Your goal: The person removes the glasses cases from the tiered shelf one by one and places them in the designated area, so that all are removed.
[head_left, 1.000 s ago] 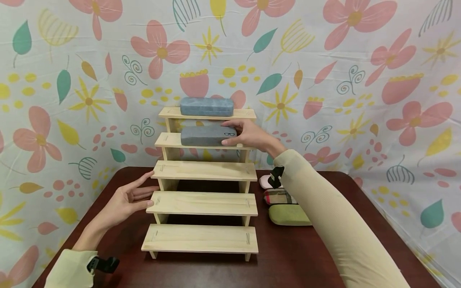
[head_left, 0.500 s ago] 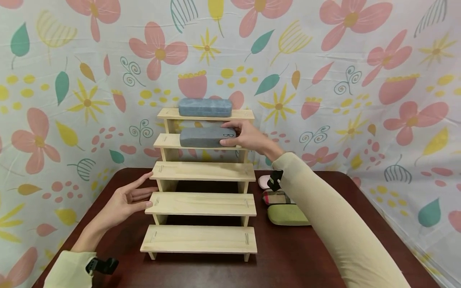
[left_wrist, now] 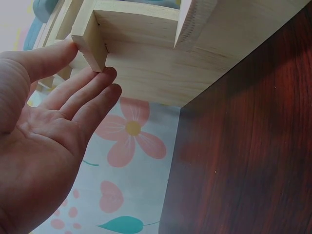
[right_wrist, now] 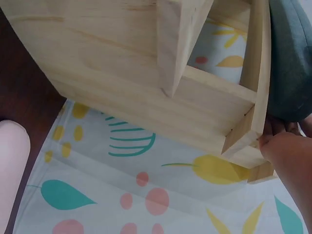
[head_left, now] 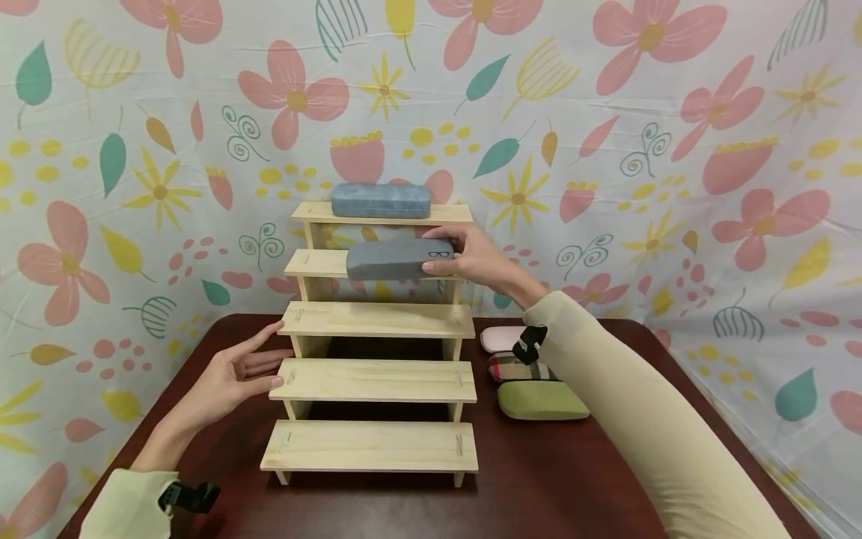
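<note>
A grey glasses case point(head_left: 389, 259) with a small glasses print lies along the second board from the top of a stepped wooden display rack point(head_left: 377, 320). My right hand point(head_left: 471, 258) pinches its right end, thumb in front and fingers behind. In the right wrist view, the case point(right_wrist: 291, 63) shows darker beside the board, and part of the hand point(right_wrist: 287, 146) is cut off by the frame. My left hand point(head_left: 229, 378) touches the rack's left side with extended fingers, index at the middle board and thumb at the one below. The left wrist view shows the fingertips point(left_wrist: 109, 73) at a board's end.
A blue glasses case point(head_left: 381, 201) sits on the top board. Right of the rack, a pink case point(head_left: 500, 339), a plaid case point(head_left: 515, 367) and a green case point(head_left: 542, 400) lie on the dark table point(head_left: 539, 479). A floral curtain point(head_left: 606, 187) hangs behind.
The grey case has shifted right along its board in my right hand, its front now overlapping the board's front edge. My left hand keeps its place at the rack.
</note>
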Motion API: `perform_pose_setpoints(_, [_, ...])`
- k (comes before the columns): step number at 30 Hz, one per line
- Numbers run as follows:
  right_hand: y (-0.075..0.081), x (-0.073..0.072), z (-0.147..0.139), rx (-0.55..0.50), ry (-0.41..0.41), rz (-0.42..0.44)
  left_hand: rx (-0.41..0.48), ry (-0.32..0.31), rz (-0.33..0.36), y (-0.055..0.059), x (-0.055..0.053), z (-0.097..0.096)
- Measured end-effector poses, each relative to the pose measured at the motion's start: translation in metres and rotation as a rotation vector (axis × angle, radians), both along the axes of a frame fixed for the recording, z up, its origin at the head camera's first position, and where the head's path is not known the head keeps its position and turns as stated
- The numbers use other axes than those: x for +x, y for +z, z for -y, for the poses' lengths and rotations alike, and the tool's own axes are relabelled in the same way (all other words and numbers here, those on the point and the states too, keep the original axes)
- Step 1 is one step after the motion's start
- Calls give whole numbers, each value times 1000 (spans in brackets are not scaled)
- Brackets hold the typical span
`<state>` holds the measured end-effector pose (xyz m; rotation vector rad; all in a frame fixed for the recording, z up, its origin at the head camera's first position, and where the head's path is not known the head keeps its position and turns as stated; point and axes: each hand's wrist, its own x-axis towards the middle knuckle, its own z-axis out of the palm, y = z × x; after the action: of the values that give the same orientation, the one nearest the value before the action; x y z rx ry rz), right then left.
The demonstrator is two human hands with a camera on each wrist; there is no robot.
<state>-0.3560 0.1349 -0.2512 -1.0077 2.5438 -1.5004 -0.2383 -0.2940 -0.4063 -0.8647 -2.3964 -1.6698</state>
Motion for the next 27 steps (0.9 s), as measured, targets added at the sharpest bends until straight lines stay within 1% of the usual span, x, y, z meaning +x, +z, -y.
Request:
perform_pose_setpoints(7, [1,8,-15,-32,-12,5,16,-7,-3,1,2,-1])
perform_pose_setpoints(11, [2,15,-24,-39,-40,24,13,1,-3,1,2,-2])
perform_pose_setpoints(15, [1,20,-33,-66,-48,46,4,12,4,0,1,-2])
perform_pose_setpoints(19, [-1,23,-44,-82,-54,33,-6,24,4,0,0,-2])
perform_pose_setpoints(27, [-5,31,-66,-87,-67,18,-1,9,-20,1,2,-3])
